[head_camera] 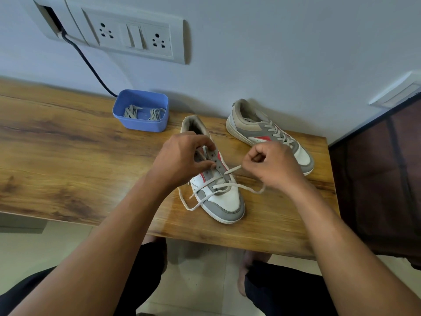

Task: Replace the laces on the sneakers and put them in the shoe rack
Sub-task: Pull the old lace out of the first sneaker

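Left hand, right hand at lace

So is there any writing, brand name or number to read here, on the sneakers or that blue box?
None can be read. The near sneaker, the far sneaker, the blue box and the wall socket plate show no legible word, logo or number in this view.

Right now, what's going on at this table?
A person is working on the near sneaker: the left hand holds its eyelet flap, and the right hand pinches the lace, which runs only through the lowest eyelets. The other sneaker sits laced behind. Two lace bundles lie in the blue tub. Lacing or unlacing, I cannot tell.
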`<state>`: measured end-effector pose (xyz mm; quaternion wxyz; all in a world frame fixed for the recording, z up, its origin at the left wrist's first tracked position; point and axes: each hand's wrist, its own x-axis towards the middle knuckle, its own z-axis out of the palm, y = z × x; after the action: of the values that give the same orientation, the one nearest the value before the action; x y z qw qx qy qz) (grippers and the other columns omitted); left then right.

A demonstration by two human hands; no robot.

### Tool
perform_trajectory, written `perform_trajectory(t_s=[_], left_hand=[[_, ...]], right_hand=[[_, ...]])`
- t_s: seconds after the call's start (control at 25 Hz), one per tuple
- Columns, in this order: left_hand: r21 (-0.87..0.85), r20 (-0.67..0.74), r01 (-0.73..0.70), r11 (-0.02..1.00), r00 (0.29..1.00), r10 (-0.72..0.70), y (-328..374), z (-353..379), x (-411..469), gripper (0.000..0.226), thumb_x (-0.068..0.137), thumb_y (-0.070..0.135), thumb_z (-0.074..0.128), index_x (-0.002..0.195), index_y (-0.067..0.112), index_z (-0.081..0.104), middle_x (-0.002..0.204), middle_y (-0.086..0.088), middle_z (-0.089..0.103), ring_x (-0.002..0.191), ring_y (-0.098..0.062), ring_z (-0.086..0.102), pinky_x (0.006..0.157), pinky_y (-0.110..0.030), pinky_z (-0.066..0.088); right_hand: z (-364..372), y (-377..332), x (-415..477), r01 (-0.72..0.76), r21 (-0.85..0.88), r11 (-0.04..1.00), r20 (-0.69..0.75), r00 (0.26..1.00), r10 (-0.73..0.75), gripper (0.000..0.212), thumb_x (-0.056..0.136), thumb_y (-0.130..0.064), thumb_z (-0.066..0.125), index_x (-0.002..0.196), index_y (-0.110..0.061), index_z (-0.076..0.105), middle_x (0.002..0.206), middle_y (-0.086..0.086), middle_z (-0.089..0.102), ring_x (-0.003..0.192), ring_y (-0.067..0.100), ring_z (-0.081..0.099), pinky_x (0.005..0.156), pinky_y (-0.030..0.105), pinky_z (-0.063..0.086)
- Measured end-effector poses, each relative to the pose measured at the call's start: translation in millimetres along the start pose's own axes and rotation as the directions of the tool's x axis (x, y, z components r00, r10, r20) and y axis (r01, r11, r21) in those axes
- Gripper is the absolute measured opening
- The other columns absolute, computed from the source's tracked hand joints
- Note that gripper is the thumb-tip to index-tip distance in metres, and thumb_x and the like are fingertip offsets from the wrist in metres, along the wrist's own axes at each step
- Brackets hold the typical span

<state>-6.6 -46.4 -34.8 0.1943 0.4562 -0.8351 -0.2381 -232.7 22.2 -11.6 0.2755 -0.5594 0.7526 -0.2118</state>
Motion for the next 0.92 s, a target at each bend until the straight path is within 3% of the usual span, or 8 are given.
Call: perform_trajectory(t_s=[0.12, 0.28, 0.44, 0.6, 0.76, 0.92], left_hand=[[0.003, -0.007, -0.006, 1.000, 1.000, 0.006, 1, 0, 0, 0.035, 0.075, 0.039, 0.087, 0.107, 0.032, 0.073, 0.090, 0.007, 0.062, 0.077, -0.010, 0.059, 0.066, -0.034, 0.053], [0.005, 0.000, 0.000, 1.000, 1.000, 0.000, 1, 0, 0, 0.035, 0.076, 0.039, 0.086, 0.107, 0.031, 0.073, 0.090, 0.008, 0.062, 0.076, -0.009, 0.059, 0.066, -0.032, 0.053], [0.000, 0.008, 0.008, 1.000, 1.000, -0.008, 2, 0, 1, 0.035, 0.076, 0.039, 0.087, 0.107, 0.032, 0.073, 0.090, 0.008, 0.061, 0.076, -0.009, 0.059, 0.065, -0.031, 0.052], [-0.004, 0.008, 0.011, 1.000, 1.000, -0.011, 2, -1, 0, 0.035, 0.076, 0.040, 0.086, 0.108, 0.033, 0.072, 0.091, 0.008, 0.062, 0.078, -0.009, 0.060, 0.065, -0.027, 0.051], [-0.007, 0.016, 0.013, 1.000, 1.000, -0.013, 3, -1, 0, 0.036, 0.076, 0.039, 0.086, 0.108, 0.033, 0.072, 0.092, 0.008, 0.062, 0.078, -0.008, 0.059, 0.066, -0.027, 0.051], [0.005, 0.000, 0.010, 1.000, 1.000, -0.010, 2, -1, 0, 0.035, 0.076, 0.040, 0.087, 0.107, 0.032, 0.073, 0.090, 0.008, 0.060, 0.076, -0.008, 0.057, 0.062, -0.021, 0.045]], right_hand=[[13, -8, -9, 0.066, 0.010, 0.998, 0.123, 0.990, -0.067, 0.008, 0.079, -0.029, 0.085, 0.083, -0.030, 0.078, 0.075, -0.014, 0.071, 0.068, 0.000, 0.064, 0.063, 0.026, 0.053], [3, -2, 0, 0.039, 0.006, 0.999, -0.039, 0.998, -0.039, 0.009, 0.079, -0.029, 0.083, 0.074, -0.028, 0.075, 0.071, -0.013, 0.071, 0.067, 0.003, 0.066, 0.063, 0.030, 0.056], [10, -8, -8, 0.072, 0.048, 0.996, 0.112, 0.991, -0.077, 0.008, 0.079, -0.028, 0.085, 0.085, -0.028, 0.080, 0.075, -0.014, 0.073, 0.069, 0.001, 0.067, 0.064, 0.027, 0.054], [0, 1, 0, 0.057, 0.026, 0.998, -0.016, 0.998, -0.057, 0.007, 0.078, -0.025, 0.084, 0.077, -0.028, 0.078, 0.074, -0.013, 0.073, 0.068, 0.002, 0.067, 0.065, 0.030, 0.056], [8, -4, -8, 0.113, 0.057, 0.992, 0.132, 0.984, -0.119, 0.013, 0.078, -0.025, 0.087, 0.088, -0.029, 0.080, 0.078, -0.017, 0.074, 0.071, -0.003, 0.067, 0.065, 0.023, 0.053], [0, 0, -1, 0.106, 0.031, 0.994, 0.043, 0.993, -0.107, 0.010, 0.075, -0.024, 0.086, 0.077, -0.030, 0.078, 0.069, -0.016, 0.071, 0.063, -0.002, 0.062, 0.061, 0.026, 0.049]])
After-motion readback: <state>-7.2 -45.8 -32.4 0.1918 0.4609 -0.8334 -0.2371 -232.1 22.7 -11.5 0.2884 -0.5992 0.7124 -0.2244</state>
